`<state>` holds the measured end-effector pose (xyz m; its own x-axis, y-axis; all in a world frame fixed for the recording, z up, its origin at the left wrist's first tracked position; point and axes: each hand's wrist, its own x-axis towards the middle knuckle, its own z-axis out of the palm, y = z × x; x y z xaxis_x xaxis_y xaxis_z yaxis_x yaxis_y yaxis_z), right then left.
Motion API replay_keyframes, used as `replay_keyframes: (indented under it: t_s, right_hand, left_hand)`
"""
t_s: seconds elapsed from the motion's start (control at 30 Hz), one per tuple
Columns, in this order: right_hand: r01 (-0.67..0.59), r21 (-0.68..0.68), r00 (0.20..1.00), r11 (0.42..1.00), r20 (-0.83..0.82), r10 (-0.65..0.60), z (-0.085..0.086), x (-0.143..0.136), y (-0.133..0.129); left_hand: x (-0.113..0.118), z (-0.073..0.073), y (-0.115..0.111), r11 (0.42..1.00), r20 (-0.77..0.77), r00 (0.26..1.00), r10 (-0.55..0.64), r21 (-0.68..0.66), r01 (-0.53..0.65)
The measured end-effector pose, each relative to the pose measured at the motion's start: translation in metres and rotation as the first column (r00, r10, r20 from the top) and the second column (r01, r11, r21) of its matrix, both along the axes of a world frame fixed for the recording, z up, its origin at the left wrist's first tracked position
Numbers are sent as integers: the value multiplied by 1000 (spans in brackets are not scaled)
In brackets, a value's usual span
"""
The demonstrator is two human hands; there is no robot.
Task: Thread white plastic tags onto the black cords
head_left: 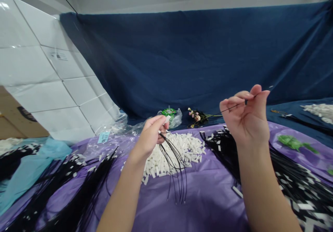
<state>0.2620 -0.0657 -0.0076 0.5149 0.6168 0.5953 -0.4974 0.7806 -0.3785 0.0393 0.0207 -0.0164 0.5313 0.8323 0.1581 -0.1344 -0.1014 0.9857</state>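
Note:
My left hand is closed around several thin black cords, whose loose ends hang down in front of the pile. Between its thumb and finger it also pinches a small white piece. Raised at the right, my right hand has thumb and finger pressed together on one black cord. A tiny pale tip shows just past those fingers. Behind and below my left hand lies a heap of small white pieces on the purple cloth.
Bundles of black cords with white ends lie at the left and right. Clear plastic, a green object and artificial flowers sit at the back. White boxes are stacked left; a dark blue curtain hangs behind.

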Motion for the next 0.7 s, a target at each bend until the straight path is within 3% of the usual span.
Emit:
replay_keyframes:
  t_s: [0.13, 0.2, 0.27, 0.33, 0.4, 0.47, 0.57, 0.7]
  right_hand:
    - [79, -133, 976, 988, 210, -49, -5, -5, -2]
    - [198, -238, 923, 951, 372, -99, -9, -18, -2]
    - [367, -237, 800, 900, 575, -175, -13, -35, -1]
    - [521, -111, 591, 846, 762, -264, -16, -51, 0]
    - [617, 43, 407, 786, 837, -365, -18, -64, 1]
    - [666, 140, 309, 732, 842, -442, -20, -71, 3]
    - [683, 193, 261, 705, 836, -482, -22, -73, 4]
    - [692, 190, 265, 697, 831, -489, -22, -72, 5]
  left_hand:
    - [2, 0, -3, 1000, -14, 1000, 26, -6, -26]
    - [3, -1, -5, 1000, -1, 1000, 19, -4, -19]
    - [4, -2, -7, 1000, 20, 1000, 20, 2, -20]
    - [5, -2, -10, 999, 39, 999, 34, 10, -35]
    - [6, -1, -13, 999, 51, 998, 46, 15, -47]
    - [7, 0, -16, 999, 56, 997, 47, 18, -48]
    - [7, -1, -20, 999, 57, 998, 30, 31, -32]
    - [8, -2, -23, 999, 51, 999, 1, 50, -3]
